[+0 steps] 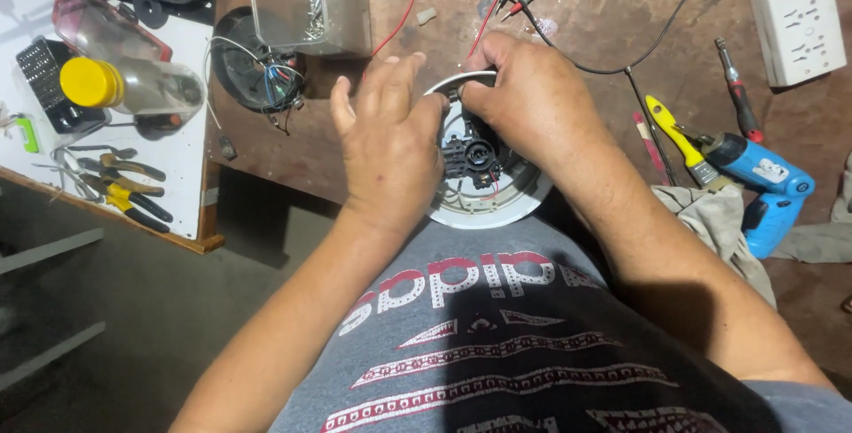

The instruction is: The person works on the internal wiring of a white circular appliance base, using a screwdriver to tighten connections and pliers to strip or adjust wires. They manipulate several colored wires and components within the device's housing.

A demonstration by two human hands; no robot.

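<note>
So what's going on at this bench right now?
A person holds a round white appliance base against their lap, at the edge of a brown wooden workbench. The left hand steadies its rim while the right hand works at the black plastic connector block inside. A blue cordless drill lies nearby.

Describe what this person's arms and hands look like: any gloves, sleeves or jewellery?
Both hands, left hand and right hand, are bare: no gloves, rings or watch visible. The forearms are uncovered too. The person wears a grey T-shirt with red and white print.
</note>
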